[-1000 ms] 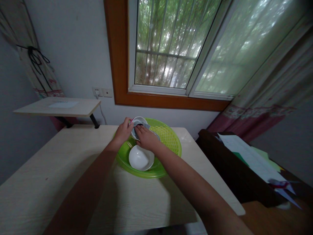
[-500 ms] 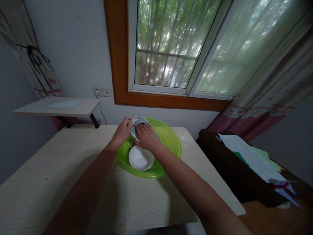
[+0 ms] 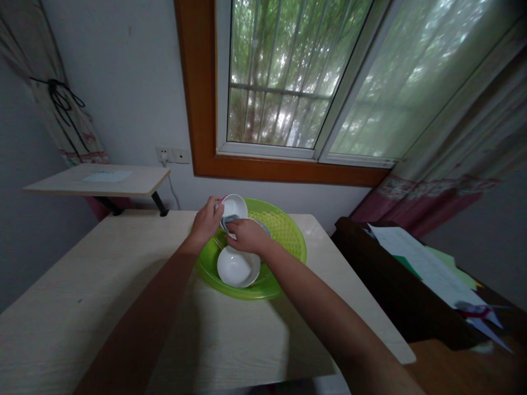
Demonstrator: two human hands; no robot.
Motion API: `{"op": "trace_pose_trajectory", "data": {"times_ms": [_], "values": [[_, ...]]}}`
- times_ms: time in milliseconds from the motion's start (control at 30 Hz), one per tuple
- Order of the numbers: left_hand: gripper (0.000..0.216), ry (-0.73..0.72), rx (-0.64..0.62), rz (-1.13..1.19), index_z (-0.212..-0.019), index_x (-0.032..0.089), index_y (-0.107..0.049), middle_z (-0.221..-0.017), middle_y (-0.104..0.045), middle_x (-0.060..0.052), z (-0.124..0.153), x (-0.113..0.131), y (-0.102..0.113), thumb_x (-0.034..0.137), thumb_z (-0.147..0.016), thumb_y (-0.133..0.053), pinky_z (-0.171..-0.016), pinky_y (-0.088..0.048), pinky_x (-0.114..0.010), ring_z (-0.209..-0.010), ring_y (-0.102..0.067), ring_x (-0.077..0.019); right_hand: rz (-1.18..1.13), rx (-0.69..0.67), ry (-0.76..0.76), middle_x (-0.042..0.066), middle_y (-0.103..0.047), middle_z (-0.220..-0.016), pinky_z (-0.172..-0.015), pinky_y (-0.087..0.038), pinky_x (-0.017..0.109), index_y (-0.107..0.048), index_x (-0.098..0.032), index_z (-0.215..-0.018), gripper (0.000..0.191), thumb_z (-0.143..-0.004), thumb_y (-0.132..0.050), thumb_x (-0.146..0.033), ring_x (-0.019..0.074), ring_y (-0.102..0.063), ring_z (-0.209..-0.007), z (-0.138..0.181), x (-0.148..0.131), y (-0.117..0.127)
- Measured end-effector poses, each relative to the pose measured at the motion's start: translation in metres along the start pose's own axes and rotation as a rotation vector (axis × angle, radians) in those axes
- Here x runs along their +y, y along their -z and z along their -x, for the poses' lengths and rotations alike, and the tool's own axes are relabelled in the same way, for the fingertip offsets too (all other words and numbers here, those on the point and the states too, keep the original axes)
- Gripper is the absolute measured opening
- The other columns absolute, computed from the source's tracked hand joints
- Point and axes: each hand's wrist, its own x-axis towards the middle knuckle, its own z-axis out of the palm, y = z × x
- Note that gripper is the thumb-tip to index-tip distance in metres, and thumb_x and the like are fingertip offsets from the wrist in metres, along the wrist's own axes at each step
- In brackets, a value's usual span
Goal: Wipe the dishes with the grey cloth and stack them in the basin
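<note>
My left hand [image 3: 208, 222] grips the rim of a small white bowl [image 3: 235, 206], tilted up over a round green plastic basin [image 3: 284, 230] on the table. My right hand [image 3: 246, 236] is closed on a grey cloth [image 3: 229, 219] pressed against the bowl's lower edge. A second white bowl [image 3: 237, 266] rests upright in the near part of the basin, just below my right hand. Thin chopsticks [image 3: 218, 241] lie in the basin under my hands.
The basin stands at the far edge of a pale wooden table [image 3: 123, 296], below a window. A small shelf table [image 3: 99, 181] is at the left wall. A dark desk [image 3: 395, 285] with papers [image 3: 428, 269] adjoins the right side.
My right hand slid the cloth down from inside the bowl to its lower edge, uncovering the bowl's white inside. My left hand tipped the bowl a little more upright.
</note>
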Motion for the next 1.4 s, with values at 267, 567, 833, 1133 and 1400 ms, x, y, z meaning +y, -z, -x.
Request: {"op": "trace_pose_trajectory", "data": {"times_ms": [267,567,833,1133,1400], "values": [[0.039,0.024,0.007,0.157,-0.125,0.024,-0.049,-0.114,-0.067,-0.011,0.001,-0.001,0.000,0.048,-0.100,-0.033,-0.091,-0.047,-0.039,-0.101,-0.064,-0.0246,-0.313,0.124,0.053,0.013,-0.068,-0.115,-0.086,-0.047,0.031,-0.054,-0.014,-0.120,0.051,-0.079,-0.073,-0.040,0.0229,-0.064,-0.099,-0.001,0.005,-0.015],[0.037,0.050,0.049,0.167,-0.123,0.022,-0.050,-0.104,-0.066,-0.009,0.000,0.001,0.003,0.046,-0.098,-0.036,-0.086,-0.047,-0.037,-0.094,-0.063,-0.0229,0.020,0.019,-0.076,0.014,-0.072,-0.109,-0.084,-0.049,0.034,-0.063,-0.017,-0.116,0.031,-0.097,-0.053,-0.041,0.0255,-0.068,-0.096,-0.003,-0.004,-0.001],[0.051,0.123,0.061,0.389,-0.140,0.019,-0.039,-0.079,-0.055,0.000,-0.009,-0.010,-0.004,0.038,-0.093,-0.043,-0.074,-0.046,-0.033,-0.071,-0.054,-0.0178,0.150,0.005,-0.043,0.014,-0.071,-0.111,-0.088,-0.048,0.035,-0.066,-0.015,-0.117,0.028,-0.099,-0.044,-0.017,0.0232,-0.065,-0.095,-0.003,-0.003,0.004],[0.050,0.228,-0.045,0.735,-0.122,0.020,-0.054,-0.097,-0.062,-0.004,-0.019,-0.022,-0.009,0.044,-0.079,-0.060,-0.074,-0.048,-0.030,-0.083,-0.059,-0.0188,0.169,0.064,0.067,0.013,-0.071,-0.109,-0.097,-0.042,0.039,-0.073,-0.013,-0.110,0.025,-0.099,-0.051,-0.019,0.0253,-0.058,-0.106,-0.002,0.012,0.004],[0.038,0.263,0.019,0.649,-0.103,0.020,-0.056,-0.089,-0.061,-0.002,-0.019,-0.025,-0.012,0.054,-0.085,-0.054,-0.069,-0.046,-0.028,-0.079,-0.057,-0.0168,0.159,0.012,0.049,0.015,-0.072,-0.107,-0.094,-0.045,0.038,-0.073,-0.012,-0.108,0.025,-0.097,-0.050,-0.015,0.0252,-0.061,-0.104,-0.003,0.004,-0.001]]}}
